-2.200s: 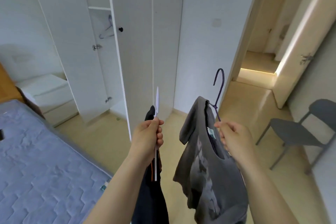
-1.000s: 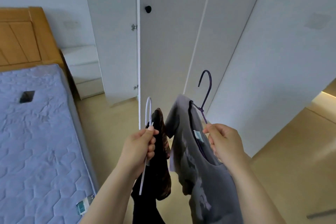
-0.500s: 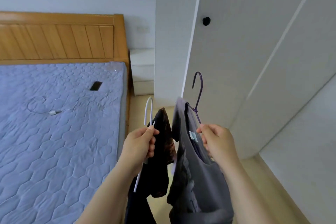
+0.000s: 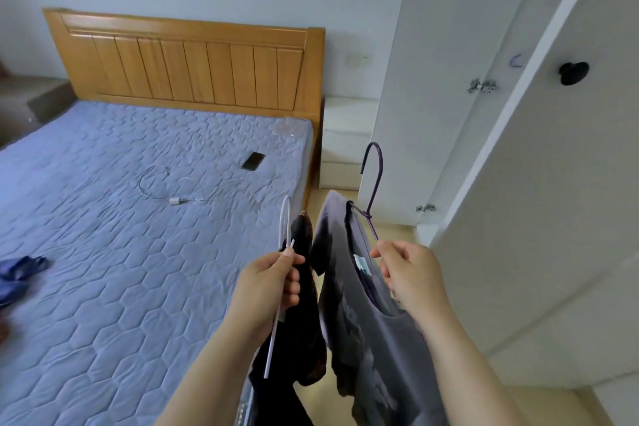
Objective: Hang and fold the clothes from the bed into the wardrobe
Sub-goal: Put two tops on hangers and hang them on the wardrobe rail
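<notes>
two hands in the foreground, each bearing one hung garment: left hand [image 4: 273, 282] curled round a thin white wire hanger [image 4: 284, 218] carrying a dark black-brown garment [image 4: 304, 287]; right hand [image 4: 411, 273] pinching the neck of a purple wire hanger [image 4: 377, 162] inside a grey printed t-shirt [image 4: 373, 339]; farther left, a crumpled blue garment [image 4: 19, 270] lies on the blue quilted mattress [image 4: 138, 252]; at right, the white wardrobe door [image 4: 553, 218]; step judged: carrying both to the wardrobe; next, each hook needs the rail, which is not visible.
</notes>
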The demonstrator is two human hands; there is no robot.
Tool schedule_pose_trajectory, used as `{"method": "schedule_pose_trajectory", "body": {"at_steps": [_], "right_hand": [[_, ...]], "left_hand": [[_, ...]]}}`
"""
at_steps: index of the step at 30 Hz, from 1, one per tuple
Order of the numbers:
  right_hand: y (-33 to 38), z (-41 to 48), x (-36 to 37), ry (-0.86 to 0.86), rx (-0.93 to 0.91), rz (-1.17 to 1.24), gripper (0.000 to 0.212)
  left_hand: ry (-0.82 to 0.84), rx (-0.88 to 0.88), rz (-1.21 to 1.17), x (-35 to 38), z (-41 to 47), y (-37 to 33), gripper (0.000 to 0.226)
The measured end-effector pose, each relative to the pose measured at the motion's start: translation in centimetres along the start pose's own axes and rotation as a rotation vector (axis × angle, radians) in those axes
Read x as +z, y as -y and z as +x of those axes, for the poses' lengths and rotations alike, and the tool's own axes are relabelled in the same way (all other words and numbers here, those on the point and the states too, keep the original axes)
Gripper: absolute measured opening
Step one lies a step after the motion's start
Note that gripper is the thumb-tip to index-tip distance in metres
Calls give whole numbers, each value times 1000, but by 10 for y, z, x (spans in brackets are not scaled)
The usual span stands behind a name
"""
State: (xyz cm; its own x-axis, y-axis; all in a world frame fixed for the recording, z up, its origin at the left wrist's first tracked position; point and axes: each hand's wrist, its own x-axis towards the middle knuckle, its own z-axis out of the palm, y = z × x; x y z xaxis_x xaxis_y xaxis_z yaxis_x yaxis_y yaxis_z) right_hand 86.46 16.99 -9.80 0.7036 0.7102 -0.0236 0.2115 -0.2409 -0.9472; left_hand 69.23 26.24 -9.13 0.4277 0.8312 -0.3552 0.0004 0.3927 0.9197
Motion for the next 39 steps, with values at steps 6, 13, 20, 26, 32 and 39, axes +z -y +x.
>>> {"method": "schedule_pose_trajectory", "body": {"at_steps": [6,13,20,26,32,39], "right_hand": [[20,74,38,-19,29,22,30],[26,144,52,-130,135,134,27],[30,249,47,-211,181,215,22],[32,332,31,-265,173,211,27],[20,391,13,-410,129,158,35],[13,458,-22,-612,138,132,33]], "left_hand": [[13,-22,-51,-12,81,-36,29],[68,-44,-8,-2,160,-65,28],[99,-29,1,43,256,-97,28],[157,20,26,90,328,-129,28],[249,37,78,140,392,-145,28],[453,17,136,209,488,-162,27]]}}
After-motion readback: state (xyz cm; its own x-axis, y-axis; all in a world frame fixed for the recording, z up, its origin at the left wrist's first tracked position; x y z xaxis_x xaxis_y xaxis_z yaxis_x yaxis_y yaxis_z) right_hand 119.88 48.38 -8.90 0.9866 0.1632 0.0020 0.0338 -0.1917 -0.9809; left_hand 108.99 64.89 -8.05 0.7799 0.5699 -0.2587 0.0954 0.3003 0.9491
